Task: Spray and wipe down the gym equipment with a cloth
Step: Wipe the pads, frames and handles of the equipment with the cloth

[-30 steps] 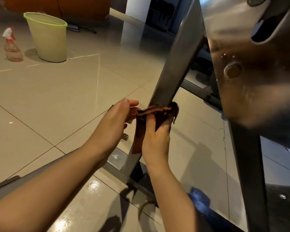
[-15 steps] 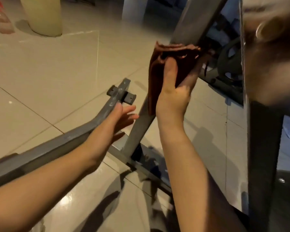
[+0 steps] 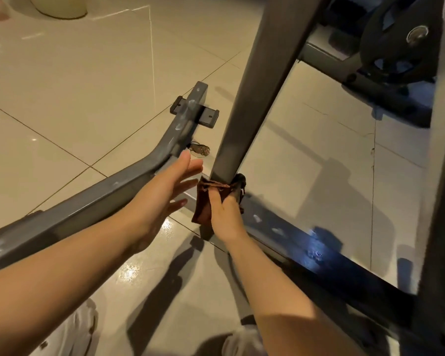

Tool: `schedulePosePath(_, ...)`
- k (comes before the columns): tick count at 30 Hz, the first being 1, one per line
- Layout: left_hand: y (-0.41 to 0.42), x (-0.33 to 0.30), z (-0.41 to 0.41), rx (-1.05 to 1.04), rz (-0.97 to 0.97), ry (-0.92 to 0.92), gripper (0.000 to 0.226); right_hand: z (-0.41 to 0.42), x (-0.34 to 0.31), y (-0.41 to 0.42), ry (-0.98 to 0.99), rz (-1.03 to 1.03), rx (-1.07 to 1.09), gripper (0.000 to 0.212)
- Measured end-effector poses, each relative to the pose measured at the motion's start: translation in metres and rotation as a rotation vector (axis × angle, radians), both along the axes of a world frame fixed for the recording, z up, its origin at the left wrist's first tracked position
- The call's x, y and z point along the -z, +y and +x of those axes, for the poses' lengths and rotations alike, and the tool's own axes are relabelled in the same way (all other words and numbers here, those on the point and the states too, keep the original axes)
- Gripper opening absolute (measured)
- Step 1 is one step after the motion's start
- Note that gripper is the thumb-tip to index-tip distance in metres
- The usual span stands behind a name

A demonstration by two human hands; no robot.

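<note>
Center frame: right hand [image 3: 225, 214] clamps soft, limp cloth [image 3: 203, 201] around foot of rigid strut [image 3: 254, 93]. Left hand [image 3: 165, 191] hovers beside, fingers spread, holding nothing. Probably best bunched in palm, wrapped round strut.

Tiled floor [image 3: 75, 80] under frame [image 3: 93, 201]

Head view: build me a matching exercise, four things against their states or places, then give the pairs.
Things:
1. right hand
2. left hand
3. cloth
4. weight plate

States or places:
A. dark disc, top right, behind the frame
B. brown, wrapped at the foot of the slanted post
C. fingers straight, holding nothing
D. grips the cloth against the post

Pairs: 1-D, 2-C, 3-B, 4-A
</note>
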State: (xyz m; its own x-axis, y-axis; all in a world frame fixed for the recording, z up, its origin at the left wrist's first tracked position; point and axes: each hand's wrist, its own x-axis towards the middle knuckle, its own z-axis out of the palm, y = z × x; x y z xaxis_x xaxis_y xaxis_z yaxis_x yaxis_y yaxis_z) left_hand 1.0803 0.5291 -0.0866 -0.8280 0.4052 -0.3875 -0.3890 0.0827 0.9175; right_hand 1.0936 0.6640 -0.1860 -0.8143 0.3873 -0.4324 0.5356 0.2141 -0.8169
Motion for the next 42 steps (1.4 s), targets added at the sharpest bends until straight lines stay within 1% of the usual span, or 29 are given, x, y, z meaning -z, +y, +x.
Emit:
schedulePosePath(2,-0.001,0.006,0.000,0.006,0.003,-0.014,0.065,0.003,-0.002,-0.007,0.076,-0.017,0.052,0.034)
schedulePosePath(4,-0.002,0.009,0.001,0.025,-0.010,-0.015,0.065,0.004,-0.027,-0.010,0.218,-0.014,0.100,0.021)
schedulePosePath(5,-0.002,0.010,0.002,0.035,-0.018,-0.013,0.066,0.002,-0.046,-0.010,0.311,-0.003,0.132,0.022)
schedulePosePath(7,-0.002,0.009,0.000,0.032,-0.040,0.002,0.068,-0.006,-0.090,-0.007,0.529,0.023,0.175,0.030)
schedulePosePath(8,-0.001,0.009,-0.001,0.025,-0.050,0.013,0.069,-0.012,-0.110,-0.005,0.628,0.030,0.171,0.030)
schedulePosePath(9,-0.001,0.008,-0.002,0.024,-0.057,0.027,0.069,-0.016,-0.123,-0.003,0.694,0.041,0.165,0.033)
schedulePosePath(10,-0.001,0.007,-0.004,0.029,-0.062,0.039,0.068,-0.019,-0.128,-0.002,0.726,0.057,0.166,0.042)
schedulePosePath(12,-0.002,0.008,-0.005,0.037,-0.067,0.044,0.064,-0.020,-0.121,0.000,0.690,0.107,0.157,0.061)
schedulePosePath(14,-0.004,0.012,-0.006,0.030,-0.062,0.029,0.048,-0.015,-0.099,0.000,0.610,0.156,0.125,0.064)
schedulePosePath(16,-0.006,0.020,-0.005,0.036,-0.114,0.035,0.031,-0.011,-0.068,0.001,0.510,0.184,0.106,0.061)
schedulePosePath(17,-0.006,0.024,-0.005,0.050,-0.152,0.045,0.030,-0.010,-0.053,0.000,0.451,0.186,0.100,0.059)
schedulePosePath(20,-0.007,0.033,-0.004,0.077,-0.201,0.032,0.035,-0.007,-0.007,-0.007,0.291,0.168,0.107,0.064)
schedulePosePath(22,-0.004,0.033,-0.004,0.095,-0.207,0.043,0.037,-0.005,0.015,-0.006,0.135,0.166,0.067,0.055)
schedulePosePath(24,0.003,0.030,-0.008,0.143,-0.208,0.096,0.041,-0.002,0.027,-0.001,-0.019,0.229,-0.001,0.043)
schedulePosePath(26,0.009,0.024,-0.011,0.212,-0.163,0.148,0.037,-0.001,0.028,0.003,-0.096,0.316,-0.047,0.037)
schedulePosePath(28,0.013,0.018,-0.012,0.265,-0.133,0.171,0.026,0.001,0.022,0.002,-0.076,0.311,-0.047,0.030)
schedulePosePath(30,0.014,0.017,-0.013,0.261,-0.108,0.165,0.026,0.004,0.010,-0.001,0.038,0.222,-0.013,0.021)
schedulePosePath(32,0.012,0.018,-0.014,0.244,-0.082,0.146,0.034,0.006,-0.012,-0.004,0.201,0.180,0.063,0.012)
schedulePosePath(34,0.010,0.019,-0.017,0.227,-0.061,0.134,0.044,0.004,-0.048,-0.003,0.364,0.191,0.109,0.005)
schedulePosePath(36,0.011,0.017,-0.020,0.225,-0.070,0.142,0.052,-0.003,-0.080,-0.001,0.539,0.262,0.135,0.010)
schedulePosePath(38,0.012,0.019,-0.022,0.221,-0.091,0.139,0.062,-0.010,-0.088,0.000,0.650,0.309,0.152,0.010)
schedulePosePath(39,0.011,0.019,-0.021,0.221,-0.094,0.136,0.063,-0.012,-0.083,-0.001,0.675,0.334,0.154,0.017)
schedulePosePath(40,0.010,0.019,-0.019,0.220,-0.082,0.131,0.062,-0.012,-0.072,-0.001,0.681,0.361,0.155,0.034)
schedulePosePath(41,0.009,0.017,-0.018,0.227,-0.082,0.133,0.058,-0.012,-0.058,0.000,0.661,0.372,0.143,0.051)
schedulePosePath(42,0.011,0.016,-0.018,0.223,-0.081,0.131,0.057,-0.012,-0.043,0.000,0.609,0.366,0.121,0.059)
